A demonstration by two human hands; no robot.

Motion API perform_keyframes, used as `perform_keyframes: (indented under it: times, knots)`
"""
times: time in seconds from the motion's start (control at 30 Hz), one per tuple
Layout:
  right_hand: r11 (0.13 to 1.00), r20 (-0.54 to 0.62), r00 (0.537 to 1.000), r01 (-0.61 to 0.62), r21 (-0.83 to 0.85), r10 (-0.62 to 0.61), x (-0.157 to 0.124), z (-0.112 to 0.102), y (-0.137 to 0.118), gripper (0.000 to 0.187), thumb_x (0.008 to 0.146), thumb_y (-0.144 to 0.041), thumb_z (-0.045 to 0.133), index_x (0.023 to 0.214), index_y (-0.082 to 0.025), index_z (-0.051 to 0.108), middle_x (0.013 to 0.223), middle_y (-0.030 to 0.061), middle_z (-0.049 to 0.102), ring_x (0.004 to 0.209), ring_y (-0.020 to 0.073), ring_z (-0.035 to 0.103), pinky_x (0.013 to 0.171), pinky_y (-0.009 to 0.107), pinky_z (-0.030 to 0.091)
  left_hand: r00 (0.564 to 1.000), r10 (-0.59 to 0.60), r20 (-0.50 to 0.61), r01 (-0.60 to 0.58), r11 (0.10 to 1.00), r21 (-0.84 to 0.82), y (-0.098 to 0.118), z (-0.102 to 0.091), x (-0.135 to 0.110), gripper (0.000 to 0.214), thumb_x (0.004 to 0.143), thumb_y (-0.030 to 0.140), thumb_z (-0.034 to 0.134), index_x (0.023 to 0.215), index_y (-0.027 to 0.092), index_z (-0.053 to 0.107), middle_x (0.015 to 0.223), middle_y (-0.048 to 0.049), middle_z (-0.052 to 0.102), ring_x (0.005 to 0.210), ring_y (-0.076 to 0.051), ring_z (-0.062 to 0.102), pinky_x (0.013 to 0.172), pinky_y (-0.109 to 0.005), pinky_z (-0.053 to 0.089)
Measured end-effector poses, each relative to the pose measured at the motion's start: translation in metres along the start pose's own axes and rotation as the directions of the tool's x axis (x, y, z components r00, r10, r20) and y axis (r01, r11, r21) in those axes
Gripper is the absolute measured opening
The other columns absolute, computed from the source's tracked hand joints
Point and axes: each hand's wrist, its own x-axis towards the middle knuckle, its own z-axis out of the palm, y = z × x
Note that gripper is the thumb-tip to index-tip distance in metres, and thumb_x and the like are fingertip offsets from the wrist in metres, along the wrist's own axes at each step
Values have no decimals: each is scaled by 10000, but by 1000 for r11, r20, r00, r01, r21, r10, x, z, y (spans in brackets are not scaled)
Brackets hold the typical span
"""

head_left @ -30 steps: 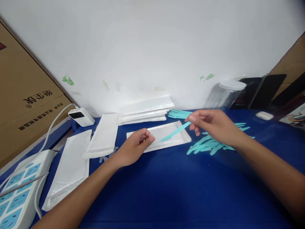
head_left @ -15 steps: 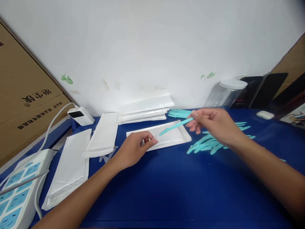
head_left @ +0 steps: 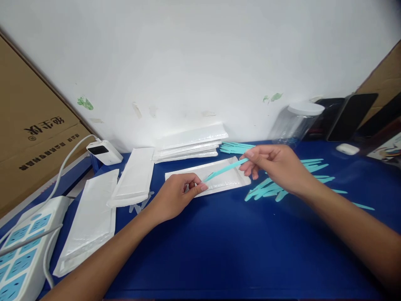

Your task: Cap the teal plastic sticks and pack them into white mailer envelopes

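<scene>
My right hand [head_left: 269, 165] pinches a thin teal eyebrow razor [head_left: 227, 168] by its handle end. The razor slants down to the left, its blade end at the fingertips of my left hand [head_left: 184, 192]. Thumb and forefinger of that hand are closed together; whatever lies between them is too small or hidden to name. Below the razor a white padded envelope [head_left: 224, 184] lies flat on the blue table. More teal razors [head_left: 266, 188] are spread loosely beneath and beside my right hand, and another bunch [head_left: 234, 147] sits behind it.
White padded envelopes are stacked [head_left: 191, 144] by the wall, with others [head_left: 133, 175] at the left. Small translucent pieces [head_left: 140, 205] lie beside them. A power strip [head_left: 28, 246], a white device [head_left: 105, 151], a clear jar [head_left: 294, 123] and a white case [head_left: 347, 149] stand around.
My right hand has moved slightly left and down, bringing the razor's blade end to my left fingertips. My left hand has kept its pinch in nearly the same place.
</scene>
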Motion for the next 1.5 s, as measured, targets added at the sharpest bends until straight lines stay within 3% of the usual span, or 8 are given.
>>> perform_keyframes:
  times: [0.6,0.83,0.93,1.03,1.1,1.23,1.33,1.5]
  knots:
    - [997,135,989,72,-35,-67,-9,9,2,378,967,-546,731,897,-186,818,755,67,804,572,151,684,546,274,566,977,213,30,-214,947,240,-6,-6,0,406,1063,508,583,834,193,700,723,20,642,664,-140,538,641,-280,315]
    - [998,169,985,29,-58,-19,-11,15,6,425,986,-571,683,839,-184,776,762,71,792,577,160,676,540,285,544,983,179,-38,-167,962,216,-8,-5,1,436,1056,543,574,798,200,652,676,34,578,626,-133,491,627,-282,311]
    - [983,168,986,23,-183,8,-6,19,20,460,1012,-590,618,828,-190,749,716,44,753,520,135,577,494,277,447,987,111,-117,-85,975,206,-9,-6,2,334,1044,532,586,978,235,722,693,30,590,638,-151,499,641,-290,324]
    - [916,153,985,138,-378,-85,0,19,37,411,1039,-544,572,906,-207,766,763,30,728,561,141,536,552,293,416,977,-5,-212,10,1000,25,-9,-8,4,228,1013,411,604,1135,254,715,774,16,568,680,-162,490,642,-289,338]
    - [829,167,970,239,-506,-177,5,14,45,343,1045,-485,573,1037,-225,796,885,50,731,657,166,583,655,321,464,978,-135,-162,79,946,-313,-9,-11,5,199,957,277,570,1103,234,697,845,9,545,636,-134,416,590,-280,307]
    - [655,91,956,259,-710,-279,17,-10,55,297,1038,-407,583,1135,-224,797,1027,91,715,746,206,629,746,369,500,975,-199,100,196,554,-809,-9,-13,7,275,790,109,570,1035,183,672,992,-26,593,658,-101,412,583,-260,328]
    - [558,2,958,170,-812,-288,28,-29,65,298,1027,-370,576,1167,-207,782,1068,110,721,758,232,657,733,390,515,967,-188,173,245,483,-841,-9,-12,5,267,871,133,668,1135,166,687,1092,-71,650,780,-113,508,695,-260,413]
    - [446,11,968,125,-886,-249,40,-44,83,300,1017,-336,581,1199,-201,778,1178,131,710,971,303,713,812,417,539,966,-68,248,237,608,-758,-9,-5,1,400,1022,426,672,1336,189,601,1030,-84,721,625,-94,366,611,-282,333]
